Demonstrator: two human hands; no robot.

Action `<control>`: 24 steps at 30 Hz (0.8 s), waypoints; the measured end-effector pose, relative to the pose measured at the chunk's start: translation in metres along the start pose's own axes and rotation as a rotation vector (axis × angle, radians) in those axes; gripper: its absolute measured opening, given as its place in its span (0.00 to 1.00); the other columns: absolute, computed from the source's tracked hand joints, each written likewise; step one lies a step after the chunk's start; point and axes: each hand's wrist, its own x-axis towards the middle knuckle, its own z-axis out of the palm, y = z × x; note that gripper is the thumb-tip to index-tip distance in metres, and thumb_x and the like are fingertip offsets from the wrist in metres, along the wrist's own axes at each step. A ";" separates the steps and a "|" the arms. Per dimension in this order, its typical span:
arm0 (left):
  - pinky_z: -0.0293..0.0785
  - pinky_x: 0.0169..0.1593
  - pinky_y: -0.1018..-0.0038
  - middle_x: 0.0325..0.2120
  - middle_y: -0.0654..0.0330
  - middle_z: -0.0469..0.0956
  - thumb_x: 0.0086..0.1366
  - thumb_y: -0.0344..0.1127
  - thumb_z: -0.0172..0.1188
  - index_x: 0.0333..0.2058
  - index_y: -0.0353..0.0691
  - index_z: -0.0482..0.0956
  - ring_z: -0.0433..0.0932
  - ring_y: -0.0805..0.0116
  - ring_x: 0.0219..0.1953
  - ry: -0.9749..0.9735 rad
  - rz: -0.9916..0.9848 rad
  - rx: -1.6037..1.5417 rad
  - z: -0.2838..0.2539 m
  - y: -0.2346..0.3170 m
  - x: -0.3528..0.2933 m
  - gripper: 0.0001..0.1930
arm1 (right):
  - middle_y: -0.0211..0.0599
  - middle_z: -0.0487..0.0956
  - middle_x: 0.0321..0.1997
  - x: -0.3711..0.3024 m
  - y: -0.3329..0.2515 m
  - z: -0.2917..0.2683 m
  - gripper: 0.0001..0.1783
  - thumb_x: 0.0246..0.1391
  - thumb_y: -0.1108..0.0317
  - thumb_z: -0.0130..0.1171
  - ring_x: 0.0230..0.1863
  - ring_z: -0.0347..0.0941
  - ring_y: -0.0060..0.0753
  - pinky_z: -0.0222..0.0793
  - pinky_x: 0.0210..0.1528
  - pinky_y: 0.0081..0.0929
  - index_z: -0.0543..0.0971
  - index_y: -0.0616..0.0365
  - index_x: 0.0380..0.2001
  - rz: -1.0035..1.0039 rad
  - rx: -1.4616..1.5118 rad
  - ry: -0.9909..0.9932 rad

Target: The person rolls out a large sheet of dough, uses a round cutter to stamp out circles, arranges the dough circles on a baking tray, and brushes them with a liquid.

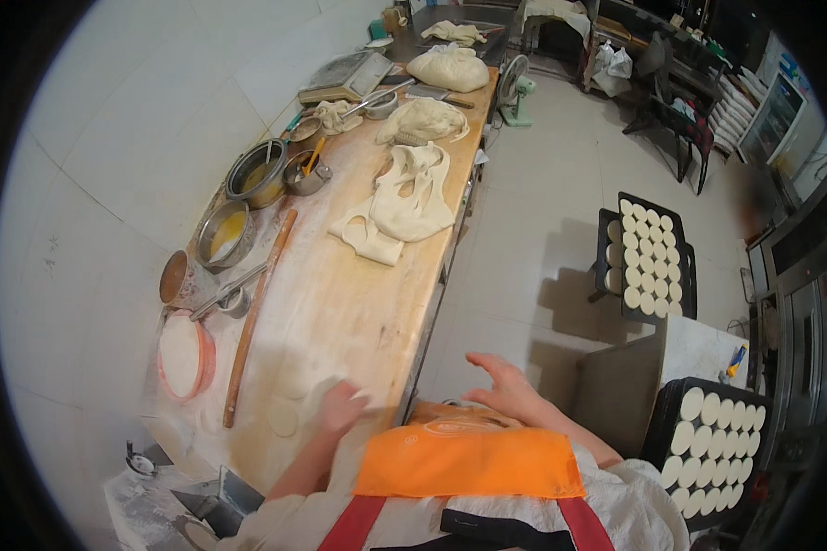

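My left hand (342, 409) is low over the near end of the floured wooden worktable (368, 303), blurred by motion. Something pale shows at its fingertips, but I cannot make out whether the fingers hold it. Thin round dough pieces (283, 419) lie on the board just left of it. My right hand (505, 387) is in the air beyond the table's right edge, fingers apart and nothing in them. Farther up the board lies a rolled dough sheet (413, 202) with round cut-outs, and behind it a lump of dough (423, 121).
Along the wall stand a rolling pin (259, 317), metal bowls (226, 235), a red-rimmed flour container (186, 358) and a scale (345, 76). On the right are black trays of dough rounds (651, 253), another such tray (715, 450) and an oven (804, 321). A fan (515, 87) stands beyond the table.
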 end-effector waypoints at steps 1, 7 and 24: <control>0.72 0.38 0.71 0.30 0.54 0.78 0.53 0.37 0.63 0.35 0.34 0.76 0.75 0.68 0.32 -0.152 -0.079 0.016 0.006 0.054 0.020 0.14 | 0.40 0.81 0.38 -0.001 -0.002 0.007 0.22 0.47 0.69 0.65 0.38 0.78 0.32 0.73 0.45 0.26 0.77 0.60 0.47 0.129 0.140 -0.034; 0.72 0.42 0.78 0.35 0.60 0.80 0.60 0.30 0.60 0.39 0.35 0.75 0.76 0.74 0.37 -0.461 0.205 -0.218 0.075 0.195 0.086 0.09 | 0.35 0.82 0.36 -0.032 0.009 -0.041 0.20 0.47 0.67 0.65 0.35 0.76 0.21 0.72 0.39 0.24 0.78 0.59 0.45 0.767 0.542 0.130; 0.75 0.44 0.74 0.41 0.49 0.75 0.53 0.17 0.52 0.45 0.31 0.69 0.78 0.62 0.38 -0.645 0.036 -0.448 0.225 0.260 0.200 0.18 | 0.50 0.79 0.36 -0.425 0.046 -0.154 0.18 0.43 0.70 0.53 0.36 0.76 0.51 0.72 0.38 0.40 0.77 0.63 0.40 1.895 -0.568 1.460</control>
